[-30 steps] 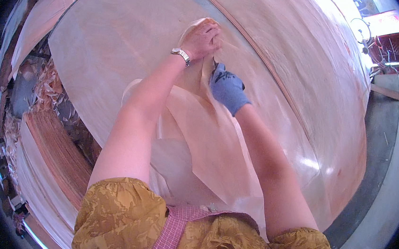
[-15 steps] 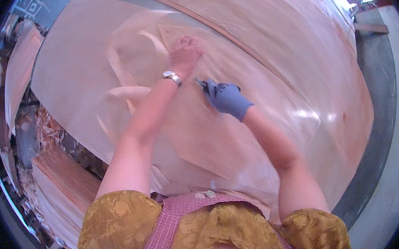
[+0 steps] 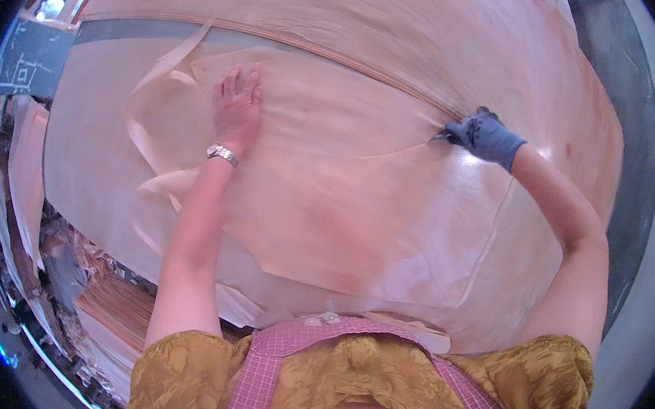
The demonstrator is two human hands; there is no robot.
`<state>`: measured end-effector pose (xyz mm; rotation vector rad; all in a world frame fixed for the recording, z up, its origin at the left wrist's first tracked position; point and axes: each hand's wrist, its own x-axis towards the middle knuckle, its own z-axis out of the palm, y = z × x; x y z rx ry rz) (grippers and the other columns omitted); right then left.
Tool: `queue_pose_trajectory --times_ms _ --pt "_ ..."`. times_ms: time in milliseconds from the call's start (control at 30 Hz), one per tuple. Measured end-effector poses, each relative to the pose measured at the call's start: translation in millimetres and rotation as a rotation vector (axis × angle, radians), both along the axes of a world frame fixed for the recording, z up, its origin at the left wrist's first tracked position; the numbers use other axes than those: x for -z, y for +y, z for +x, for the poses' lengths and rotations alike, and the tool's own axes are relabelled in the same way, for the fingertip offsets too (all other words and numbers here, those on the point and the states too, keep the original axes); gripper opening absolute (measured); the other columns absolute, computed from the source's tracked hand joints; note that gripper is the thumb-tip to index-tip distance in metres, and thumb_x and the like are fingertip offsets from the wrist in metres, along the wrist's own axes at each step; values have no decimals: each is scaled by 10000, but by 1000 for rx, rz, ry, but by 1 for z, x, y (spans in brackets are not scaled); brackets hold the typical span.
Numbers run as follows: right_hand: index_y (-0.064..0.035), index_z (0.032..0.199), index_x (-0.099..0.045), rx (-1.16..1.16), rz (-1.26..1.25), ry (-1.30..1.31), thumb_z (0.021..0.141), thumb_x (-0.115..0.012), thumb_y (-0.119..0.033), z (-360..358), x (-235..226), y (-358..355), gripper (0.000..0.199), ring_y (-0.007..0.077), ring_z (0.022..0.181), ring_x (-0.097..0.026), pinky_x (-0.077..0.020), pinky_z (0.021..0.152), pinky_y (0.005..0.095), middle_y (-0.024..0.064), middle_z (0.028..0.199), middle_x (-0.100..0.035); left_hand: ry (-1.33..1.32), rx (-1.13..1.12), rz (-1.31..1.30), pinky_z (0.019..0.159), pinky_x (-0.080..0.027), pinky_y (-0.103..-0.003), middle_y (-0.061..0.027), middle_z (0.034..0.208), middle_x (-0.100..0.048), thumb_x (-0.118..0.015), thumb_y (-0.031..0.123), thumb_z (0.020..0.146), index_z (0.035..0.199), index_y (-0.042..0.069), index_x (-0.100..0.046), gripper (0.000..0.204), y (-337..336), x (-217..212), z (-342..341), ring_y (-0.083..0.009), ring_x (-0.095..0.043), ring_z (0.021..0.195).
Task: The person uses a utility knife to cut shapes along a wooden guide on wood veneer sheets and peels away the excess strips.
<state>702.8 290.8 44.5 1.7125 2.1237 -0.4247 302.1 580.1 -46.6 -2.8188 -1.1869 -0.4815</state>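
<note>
A thin, pale pinkish-tan wood veneer sheet (image 3: 318,227) lies spread out in front of me. My left hand (image 3: 237,111), bare with a metal watch at the wrist, presses flat on it with fingers stretched. Far to the right, my right hand (image 3: 485,134) wears a blue-grey work glove and is closed around a small knife (image 3: 441,136). Only the knife's short tip shows, touching the veneer; the glove hides its handle. A thin curved line runs through the sheet from the middle to that tip. Curled veneer strips (image 3: 142,114) lie left of my left hand.
A thick stack of veneer (image 3: 405,32) rises beyond the sheet, its layered edge running across. Veneer scraps (image 3: 94,250) and a stack of reddish-brown sheets (image 3: 117,307) lie at lower left. A dark board with chalk marks (image 3: 35,58) stands at far left; a grey-green edge runs along the right.
My right hand has swept right and slightly up with the knife, and the curved line now trails behind it. My left hand has shifted left and its fingers have spread. The view has turned.
</note>
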Motion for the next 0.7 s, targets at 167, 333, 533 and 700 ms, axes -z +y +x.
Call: queue_pose_trajectory --times_ms 167,333,533,700 --pt "-260 1048 -590 21 11 -143 949 -520 -257 45 -9 -15 121 307 657 -648 -462 672 434 85 686 -639 -18 0 -19 1070 -353 -435 -116 1354 -479 -506 283 969 1411 260 -503 442 -1 -4 0 -285 -429 1269" --pt "-247 1023 -583 48 42 -211 952 -520 -272 65 -10 -30 98 314 603 -637 -462 650 434 85 655 -629 -13 7 -50 1067 -351 -434 -114 1366 -465 -508 277 968 1415 278 -500 446 -2 -8 2 -287 -434 1263" --pt "-228 1043 -571 145 -39 -314 956 -519 -268 69 -10 -38 109 302 619 -635 -450 689 412 82 664 -632 -31 27 -36 1063 -348 -430 -108 1353 -467 -512 262 964 1413 272 -502 449 -2 -7 0 -283 -439 1255" --pt "-228 1076 -565 154 -27 -325 961 -502 -267 80 -4 -52 136 308 639 -649 -455 716 431 95 708 -654 -18 23 -35 1054 -355 -436 -118 1339 -483 -487 281 984 1406 249 -513 425 -5 -13 0 -284 -465 1231"
